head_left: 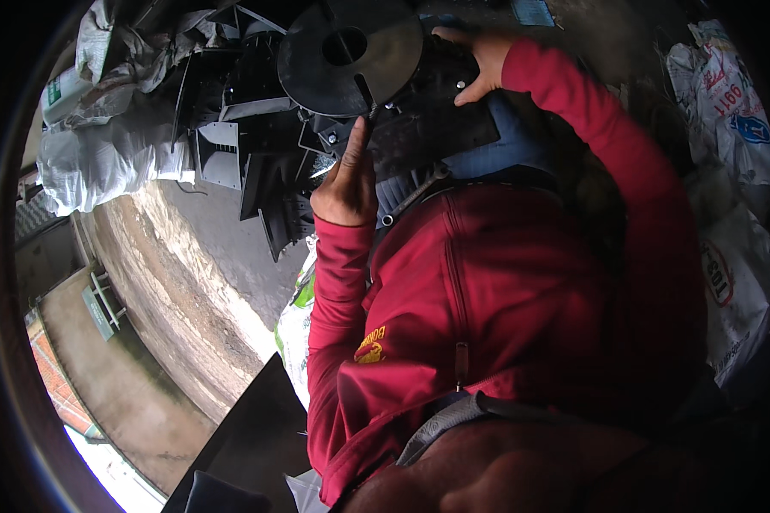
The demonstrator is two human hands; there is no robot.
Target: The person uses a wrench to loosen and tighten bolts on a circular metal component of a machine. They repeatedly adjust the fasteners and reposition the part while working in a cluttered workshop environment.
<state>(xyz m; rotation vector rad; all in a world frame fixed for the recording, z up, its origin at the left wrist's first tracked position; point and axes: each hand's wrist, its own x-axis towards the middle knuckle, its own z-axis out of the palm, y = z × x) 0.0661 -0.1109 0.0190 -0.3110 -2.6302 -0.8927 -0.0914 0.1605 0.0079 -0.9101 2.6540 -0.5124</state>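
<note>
A round black metal disc [304,56] with a central hole and a slot tops a dark metal assembly over my lap. My left hand [348,184] has its index finger stretched up to a small threaded bolt [374,110] by the disc's lower slot; the other fingers are curled and the thumb is hidden. On the assembly's right side, my right hand [488,61] grips the black metal plate [436,128], thumb and forefinger spread around its edge. Below the plate, a combination wrench [417,194] lies across my lap.
Several black metal brackets [221,152] are piled left of the assembly. White plastic sacks [103,167] stand farther left, and printed sacks [736,265] line the right side. A dark panel [252,427] slants at the lower left.
</note>
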